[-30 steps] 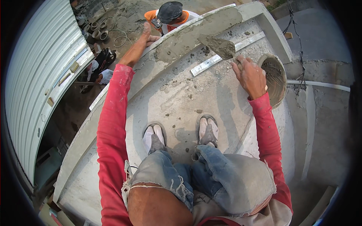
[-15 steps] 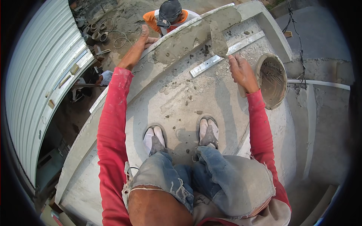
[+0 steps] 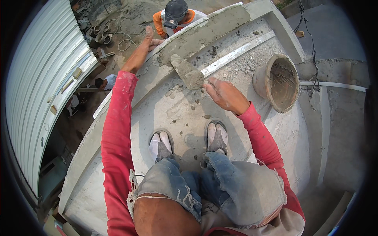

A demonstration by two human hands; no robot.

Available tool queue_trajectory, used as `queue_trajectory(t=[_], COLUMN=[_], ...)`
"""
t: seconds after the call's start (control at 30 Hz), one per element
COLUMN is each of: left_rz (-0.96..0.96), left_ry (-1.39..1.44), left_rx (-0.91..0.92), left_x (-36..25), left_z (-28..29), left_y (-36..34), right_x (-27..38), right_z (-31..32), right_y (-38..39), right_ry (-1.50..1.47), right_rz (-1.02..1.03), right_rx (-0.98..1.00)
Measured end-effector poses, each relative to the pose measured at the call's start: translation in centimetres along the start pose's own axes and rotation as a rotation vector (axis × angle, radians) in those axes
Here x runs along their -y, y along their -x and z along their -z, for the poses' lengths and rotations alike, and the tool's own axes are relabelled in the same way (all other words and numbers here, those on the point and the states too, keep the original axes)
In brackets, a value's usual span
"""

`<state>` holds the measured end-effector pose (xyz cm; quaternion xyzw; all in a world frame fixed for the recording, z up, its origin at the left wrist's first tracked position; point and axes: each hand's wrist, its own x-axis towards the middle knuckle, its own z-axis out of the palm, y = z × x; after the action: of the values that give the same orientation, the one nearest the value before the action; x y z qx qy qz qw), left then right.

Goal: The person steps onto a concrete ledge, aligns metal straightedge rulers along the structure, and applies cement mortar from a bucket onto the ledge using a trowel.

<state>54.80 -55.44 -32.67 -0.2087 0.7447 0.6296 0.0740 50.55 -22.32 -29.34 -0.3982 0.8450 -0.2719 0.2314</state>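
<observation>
My right hand (image 3: 227, 94) is closed round the handle of a trowel (image 3: 185, 70), its mortar-coated blade pointing up and left. The blade's tip lies at the inner edge of the wet mortar (image 3: 204, 37) spread along the top of the curved concrete ledge (image 3: 147, 84). My left hand (image 3: 145, 47) rests at the ledge's outer edge with fingers stretched and apart, beside a pale straight strip (image 3: 220, 13) running along that edge. Right of my right hand stands a bucket (image 3: 281, 84) with grey mortar smeared inside.
A metal bar (image 3: 240, 53) lies on the concrete surface among crumbs of mortar. Beyond the ledge, lower down, is a person in a dark cap (image 3: 176, 13). Corrugated metal sheeting (image 3: 47, 63) is on the left, and black cables (image 3: 314, 51) hang at the right.
My right hand and the trowel have swept left and toward me along the ledge, leaving the mortar there smoother. My left hand stays at the outer edge.
</observation>
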Motion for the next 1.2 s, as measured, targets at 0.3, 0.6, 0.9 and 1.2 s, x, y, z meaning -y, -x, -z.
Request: queue_trajectory(t=[0.3,0.6,0.9,1.2], left_rz=[0.007,0.014,0.022,0.025], left_ry=[0.014,-0.011,0.001,0.015], left_rx=[0.01,0.031,0.045,0.031], left_x=[0.2,0.0,-0.3,-1.1], left_z=[-0.4,0.1,0.0,0.2], left_y=[-0.9,-0.2,-0.2,1.0], right_x=[-3.8,-3.9,1.2,1.4], right_z=[-2.5,5.2,-0.7,-0.1], right_y=[-1.0,-2.6,-3.5,-2.5], right_ry=[0.215,0.033,0.129,0.383], right_rz=[-0.143,-0.335,-0.025,-0.056], right_rx=[-0.322,-0.301,-0.079,-0.118])
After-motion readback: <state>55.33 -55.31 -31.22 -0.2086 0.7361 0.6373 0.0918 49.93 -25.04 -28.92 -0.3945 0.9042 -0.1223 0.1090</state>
